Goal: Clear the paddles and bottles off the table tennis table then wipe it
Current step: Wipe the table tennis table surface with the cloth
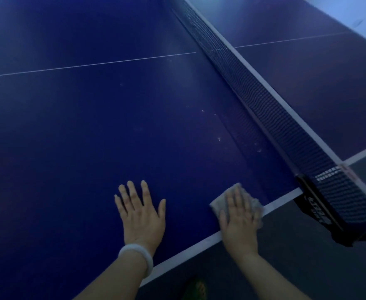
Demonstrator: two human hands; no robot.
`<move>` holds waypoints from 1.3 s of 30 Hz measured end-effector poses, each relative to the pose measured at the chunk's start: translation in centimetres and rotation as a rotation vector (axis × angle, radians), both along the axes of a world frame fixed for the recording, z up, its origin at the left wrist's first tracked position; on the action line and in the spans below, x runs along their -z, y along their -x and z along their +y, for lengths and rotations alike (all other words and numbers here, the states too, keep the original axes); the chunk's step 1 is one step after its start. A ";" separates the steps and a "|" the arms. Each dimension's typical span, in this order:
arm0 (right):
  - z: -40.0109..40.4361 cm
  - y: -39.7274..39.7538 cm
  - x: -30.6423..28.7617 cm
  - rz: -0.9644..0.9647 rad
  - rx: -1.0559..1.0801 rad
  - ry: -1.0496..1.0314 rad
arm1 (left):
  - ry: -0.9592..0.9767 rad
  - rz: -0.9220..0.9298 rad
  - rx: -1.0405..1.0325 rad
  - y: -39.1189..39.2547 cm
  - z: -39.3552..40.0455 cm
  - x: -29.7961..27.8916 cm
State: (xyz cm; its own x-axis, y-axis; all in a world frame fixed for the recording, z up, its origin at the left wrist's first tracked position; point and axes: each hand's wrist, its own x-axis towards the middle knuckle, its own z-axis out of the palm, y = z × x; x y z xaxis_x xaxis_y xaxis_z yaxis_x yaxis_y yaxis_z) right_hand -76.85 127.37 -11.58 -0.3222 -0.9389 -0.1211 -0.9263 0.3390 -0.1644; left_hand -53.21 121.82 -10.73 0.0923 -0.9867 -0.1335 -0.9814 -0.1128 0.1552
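Now the wiping is under way, and everything turns on where the unwiped counter lies from the cloth. The right hand (238, 215) lies flat, fingers straight and together, pressing a small grey cloth (218, 204) down on the blue counter (91, 137) right at its near white edge line (190, 249), just short of the net post (320, 204). From that cloth, the pale specks and smudges (218, 139) lie up and away along the foot of the net (264, 100), so the dirty strip runs with its long axis parallel to the net, leading off toward the white centre line (91, 65). The right hand is plainly the nearer one to the net and already has the cloth under it; my judgement is that the next stroke wants to push away from the edge line along the net's base. The left hand (141, 215) rests beside it, farther from the net, spread wide and flat on the counter with nothing in it (a pale bangle (134, 255) circles the wrist), seemingly bracing. No paddles or bottles show on the visible part of the counter, so the clearing step looks done.
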 end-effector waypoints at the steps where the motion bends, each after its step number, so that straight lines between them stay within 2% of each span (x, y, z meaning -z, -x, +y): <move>1: -1.0 1.8 -0.3 -0.018 0.116 -0.029 | 0.001 -0.005 -0.006 0.1 0.0 0.2; 3: -2.7 3.0 -0.9 -0.041 0.320 -0.060 | 0.003 -0.013 -0.018 0.2 0.0 0.6; 5: -3.8 1.3 -1.1 -0.032 0.303 -0.034 | 0.001 -0.009 -0.025 0.2 0.0 0.6; 8: -3.2 -3.1 -0.7 -0.002 -0.158 0.064 | 0.006 0.008 -0.042 0.4 -0.1 0.3; 10: -1.7 -3.4 -0.6 -0.014 -0.490 0.055 | 0.019 0.009 -0.042 0.6 -0.1 0.2; 12: -1.2 -0.8 -1.1 -0.027 -0.623 0.037 | 0.022 0.005 -0.045 0.7 -0.1 0.3; 14: -1.7 3.5 -1.1 -0.024 -0.503 0.031 | 0.017 -0.003 -0.049 0.7 -0.2 0.3; 17: -4.3 8.4 -0.9 0.014 -0.040 -0.013 | 0.005 -0.024 -0.047 0.8 -0.2 0.3; 19: -6.0 7.8 -1.0 -0.037 0.192 -0.040 | -0.004 -0.031 -0.055 0.8 -0.2 0.4; 20: -6.5 6.4 -1.1 -0.057 0.213 -0.033 | -0.003 -0.028 -0.057 0.8 -0.2 0.3; 22: -6.3 2.6 -0.9 -0.026 0.042 0.015 | 0.014 -0.021 -0.063 0.8 -0.2 0.4; 25: -3.8 -1.2 -0.9 0.002 -0.467 0.038 | 0.019 -0.026 -0.063 0.7 -0.1 0.6; 27: -2.8 0.4 -0.8 0.004 -0.662 0.053 | 0.027 -0.027 -0.060 0.6 -0.2 0.7; 28: -2.8 2.2 -0.6 0.017 -0.684 0.053 | 0.030 -0.027 -0.061 0.6 -0.2 0.7; 30: -3.2 6.7 0.0 0.049 -0.565 0.064 | 0.030 -0.028 -0.058 0.6 -0.2 0.7; 32: -4.2 10.5 0.2 0.015 -0.272 0.010 | 0.025 -0.035 -0.055 0.6 -0.1 0.8; 35: -5.7 10.3 -0.1 0.003 0.069 -0.015 | 0.033 -0.037 -0.056 0.5 0.0 0.9; 37: -6.5 7.9 -0.3 -0.031 0.126 0.009 | 0.037 -0.045 -0.059 0.7 -0.1 0.9; 39: -6.7 5.9 -0.2 -0.015 0.045 0.038 | 0.025 -0.047 -0.061 0.7 -0.1 0.8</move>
